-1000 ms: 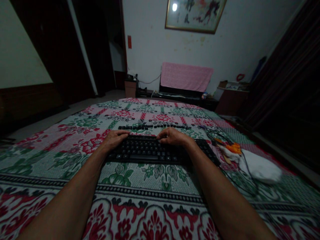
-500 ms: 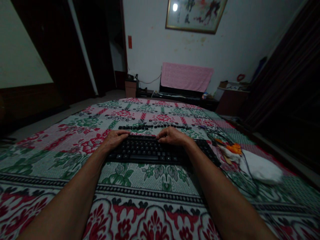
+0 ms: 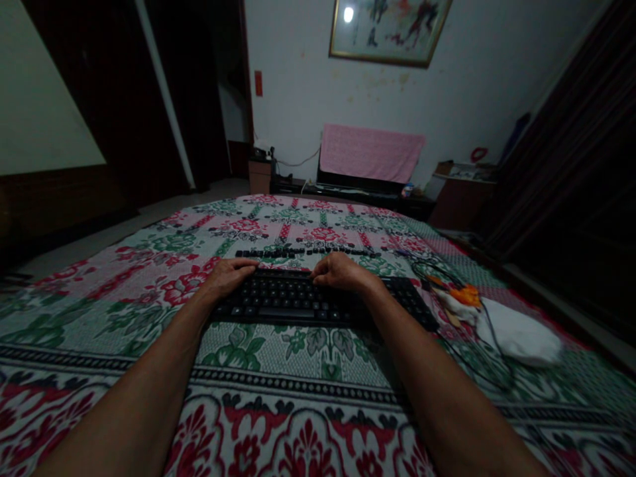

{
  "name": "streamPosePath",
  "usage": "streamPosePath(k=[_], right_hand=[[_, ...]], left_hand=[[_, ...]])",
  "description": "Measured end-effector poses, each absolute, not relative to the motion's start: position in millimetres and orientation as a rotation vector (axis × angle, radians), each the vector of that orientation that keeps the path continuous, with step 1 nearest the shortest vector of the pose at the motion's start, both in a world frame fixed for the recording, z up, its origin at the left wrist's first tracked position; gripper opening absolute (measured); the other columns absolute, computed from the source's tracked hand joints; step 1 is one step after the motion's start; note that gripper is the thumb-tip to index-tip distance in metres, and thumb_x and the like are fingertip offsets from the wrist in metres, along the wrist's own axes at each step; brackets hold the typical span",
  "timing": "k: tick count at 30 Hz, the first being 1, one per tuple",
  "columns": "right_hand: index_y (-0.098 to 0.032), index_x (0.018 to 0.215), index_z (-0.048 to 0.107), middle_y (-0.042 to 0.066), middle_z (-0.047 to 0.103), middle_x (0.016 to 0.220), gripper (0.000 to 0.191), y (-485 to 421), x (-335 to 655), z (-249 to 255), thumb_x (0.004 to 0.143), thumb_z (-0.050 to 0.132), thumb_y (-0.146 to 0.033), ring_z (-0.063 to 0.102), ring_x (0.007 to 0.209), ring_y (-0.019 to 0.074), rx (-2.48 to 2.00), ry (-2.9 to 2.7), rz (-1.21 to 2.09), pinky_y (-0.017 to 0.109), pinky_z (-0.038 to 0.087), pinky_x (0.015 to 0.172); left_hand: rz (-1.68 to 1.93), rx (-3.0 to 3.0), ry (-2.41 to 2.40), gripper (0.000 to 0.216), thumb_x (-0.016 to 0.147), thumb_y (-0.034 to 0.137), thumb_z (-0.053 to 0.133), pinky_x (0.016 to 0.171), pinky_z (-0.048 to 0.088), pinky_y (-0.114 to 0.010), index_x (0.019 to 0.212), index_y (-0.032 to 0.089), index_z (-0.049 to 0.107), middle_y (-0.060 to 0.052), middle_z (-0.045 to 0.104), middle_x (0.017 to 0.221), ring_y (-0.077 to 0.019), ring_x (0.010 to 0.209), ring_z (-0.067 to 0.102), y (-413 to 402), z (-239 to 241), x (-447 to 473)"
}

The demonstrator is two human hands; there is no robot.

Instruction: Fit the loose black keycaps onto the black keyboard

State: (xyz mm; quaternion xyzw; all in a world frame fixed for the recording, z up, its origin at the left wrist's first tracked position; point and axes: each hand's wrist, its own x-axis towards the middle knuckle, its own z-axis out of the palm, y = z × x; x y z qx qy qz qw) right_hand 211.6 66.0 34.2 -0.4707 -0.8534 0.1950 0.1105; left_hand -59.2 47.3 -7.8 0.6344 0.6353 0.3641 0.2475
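A black computer keyboard [image 3: 285,298] lies on the patterned bedspread, and its upper row looks bare of keys. My left hand [image 3: 229,273] is closed on the keyboard's far left corner, fingers lying along the back edge. Over the far edge, right of the middle, my right hand [image 3: 338,271] is bent down with its fingertips pinched together; whatever they hold is too small to make out. Just beyond both hands, several loose black keycaps [image 3: 268,253] form a line across the cloth.
To the right lie a black cable [image 3: 491,324], an orange item [image 3: 466,295] and a white bundle [image 3: 521,334]. The floral bedspread [image 3: 238,404] spans the bed. Past its far end, a pink towel [image 3: 370,152] covers a screen on a low stand.
My right hand has shifted very slightly at the keyboard's back edge, its fingers drawn a little closer together. My left hand and the keyboard have stayed put.
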Motion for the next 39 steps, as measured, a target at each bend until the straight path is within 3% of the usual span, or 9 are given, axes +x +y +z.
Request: streamPosePath(k=[10,15,22,33,39], right_hand=[[-0.017,0.081,0.072,0.005,0.070,0.080,0.021,48.8,196.2,53.0,0.065,0.060,-0.015,0.062,0.075,0.0173,-1.468,-2.628,0.242,0.020,0.043,0.064],[-0.017,0.082,0.072,0.003,0.070,0.079,0.021,53.4,201.7,49.9,0.068,0.056,-0.018,0.061,0.073,0.0145,-1.403,-2.626,0.323,0.018,0.041,0.063],[-0.015,0.073,0.071,0.000,0.065,0.062,0.017,60.0,203.9,39.6,0.068,0.059,-0.027,0.055,0.060,0.0097,-1.502,-2.452,0.450,0.017,0.036,0.052],[-0.013,0.067,0.067,-0.002,0.058,0.055,0.018,72.5,205.4,40.0,0.060,0.065,-0.029,0.042,0.048,0.0063,-1.547,-2.371,0.844,0.018,0.031,0.046],[-0.013,0.070,0.066,-0.003,0.057,0.056,0.022,72.4,213.7,29.2,0.063,0.062,-0.033,0.041,0.048,0.0050,-1.410,-2.305,0.903,0.017,0.031,0.047]], left_hand=[[0.971,1.753,1.758,0.033,0.065,0.039,0.054,0.076,0.044,-0.024,0.090,0.023,0.069,0.000,0.069,0.086,-0.0184,0.082,0.060,47.3,-6.9,-58.9],[0.975,1.726,1.751,0.034,0.066,0.038,0.053,0.076,0.044,-0.024,0.092,0.022,0.068,0.000,0.069,0.087,-0.0178,0.082,0.060,46.3,-6.2,-57.8],[0.972,1.728,1.761,0.035,0.066,0.039,0.053,0.077,0.044,-0.024,0.093,0.021,0.068,0.000,0.069,0.087,-0.0179,0.083,0.061,47.0,-7.2,-58.2],[0.971,1.726,1.784,0.033,0.065,0.036,0.055,0.077,0.044,-0.024,0.091,0.021,0.069,0.000,0.069,0.086,-0.0182,0.083,0.061,46.3,-4.6,-56.7],[0.973,1.742,1.764,0.032,0.066,0.036,0.054,0.079,0.043,-0.023,0.091,0.022,0.069,0.001,0.069,0.089,-0.0178,0.086,0.060,47.2,-5.3,-58.2]])
